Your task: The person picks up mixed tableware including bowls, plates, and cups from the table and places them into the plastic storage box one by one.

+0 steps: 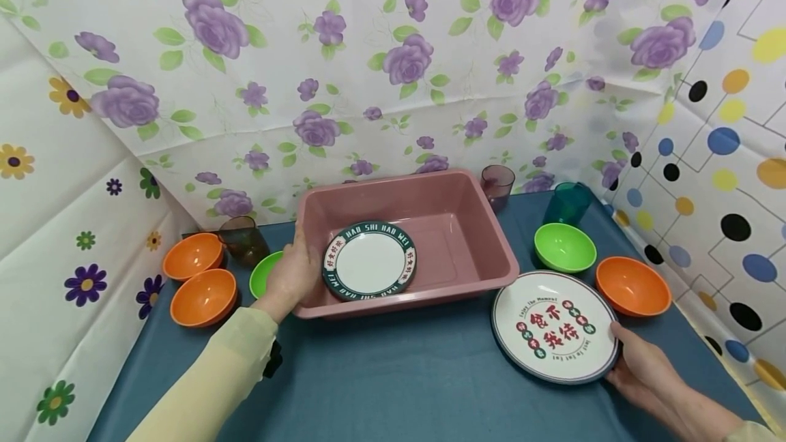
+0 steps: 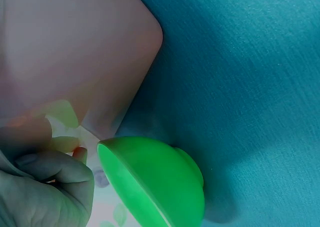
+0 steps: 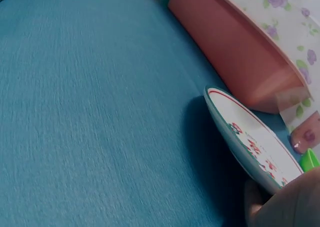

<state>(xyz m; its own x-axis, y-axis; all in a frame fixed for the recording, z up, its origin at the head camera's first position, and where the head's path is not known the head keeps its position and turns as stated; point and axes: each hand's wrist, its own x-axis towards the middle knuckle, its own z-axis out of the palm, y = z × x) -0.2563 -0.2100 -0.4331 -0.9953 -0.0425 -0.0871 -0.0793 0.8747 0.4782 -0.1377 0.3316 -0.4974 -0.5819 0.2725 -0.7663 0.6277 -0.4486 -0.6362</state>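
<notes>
My left hand point(image 1: 291, 274) grips the left rim of a pink plastic basin point(image 1: 454, 290); in the left wrist view its fingers point(image 2: 60, 169) curl at the basin's edge. Inside the basin, a white plate with a dark green lettered rim point(image 1: 370, 259) leans toward the left side. My right hand point(image 1: 645, 363) pinches the right edge of a white plate with red characters point(image 1: 555, 353), thumb on top and fingers beneath. That plate is tilted in the right wrist view point(image 3: 250, 132), above its shadow on the cloth, near the basin's right corner.
Two orange bowls point(image 1: 204, 297), a brown cup point(image 1: 244, 241) and a green bowl point(image 1: 260, 275) stand left of the basin. On the right are a purple cup point(image 1: 497, 187), a teal cup point(image 1: 567, 204), a green bowl point(image 1: 565, 248) and an orange bowl point(image 1: 634, 285). Patterned sheets enclose the blue-covered table point(image 1: 393, 374).
</notes>
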